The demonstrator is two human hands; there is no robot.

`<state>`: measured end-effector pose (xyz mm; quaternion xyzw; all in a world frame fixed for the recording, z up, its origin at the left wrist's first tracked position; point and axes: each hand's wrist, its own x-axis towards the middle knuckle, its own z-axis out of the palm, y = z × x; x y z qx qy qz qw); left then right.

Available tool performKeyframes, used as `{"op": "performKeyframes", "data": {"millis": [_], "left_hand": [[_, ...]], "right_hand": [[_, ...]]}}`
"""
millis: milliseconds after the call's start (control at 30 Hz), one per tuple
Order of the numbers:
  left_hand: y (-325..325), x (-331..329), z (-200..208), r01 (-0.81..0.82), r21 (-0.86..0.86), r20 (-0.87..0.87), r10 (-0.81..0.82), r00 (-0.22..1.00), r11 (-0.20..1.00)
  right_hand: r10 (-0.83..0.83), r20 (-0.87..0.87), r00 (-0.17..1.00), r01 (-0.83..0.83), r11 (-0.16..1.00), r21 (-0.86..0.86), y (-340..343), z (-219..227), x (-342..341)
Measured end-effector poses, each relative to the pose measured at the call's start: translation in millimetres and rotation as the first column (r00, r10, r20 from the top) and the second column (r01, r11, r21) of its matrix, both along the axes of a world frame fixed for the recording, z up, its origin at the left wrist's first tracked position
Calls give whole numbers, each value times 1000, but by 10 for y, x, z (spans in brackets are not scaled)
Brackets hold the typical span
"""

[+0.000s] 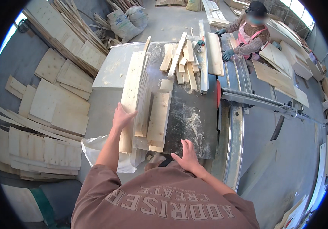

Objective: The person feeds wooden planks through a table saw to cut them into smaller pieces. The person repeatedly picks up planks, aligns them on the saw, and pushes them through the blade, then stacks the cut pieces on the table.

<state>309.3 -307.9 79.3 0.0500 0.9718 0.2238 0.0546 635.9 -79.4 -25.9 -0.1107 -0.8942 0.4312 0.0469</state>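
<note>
My left hand (124,115) is on the long pale wooden board (132,84) at the left of the worktable. Its thumb lies across the top face and the fingers go along the left edge, their tips partly hidden. Right beside that board stand several narrower boards (144,103), close together. A shorter stack of boards (158,114) lies to their right. My right hand (188,155) hovers at the table's front edge with its fingers apart, holding nothing. It is nearest to the dusty dark tabletop (186,126).
Loose wood strips (183,61) are heaped farther back, beside a metal fence (203,57). A red saw part (219,92) rises at the table's right edge. Across from me a co-worker (249,36) in gloves touches a wide board (215,53). Wood panels (59,105) lean at left.
</note>
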Motion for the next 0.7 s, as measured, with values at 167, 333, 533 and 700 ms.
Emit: {"op": "performKeyframes", "data": {"millis": [167,333,533,700], "left_hand": [[-130,-1,141,37,18,39,-37,999,999],[-235,-18,83,56,-20,-51,-57,997,998],[184,473,15,113,-128,-534,-164,829,985],[588,1177,-366,436,-49,-378,-421,825,899]], "right_hand": [[-64,-7,998,64,996,-63,-54,-79,21],[-81,29,996,82,996,-36,-70,-116,45],[-97,14,995,98,994,-38,-112,-199,105],[-74,3,997,74,997,-14,-121,-151,63]]}}
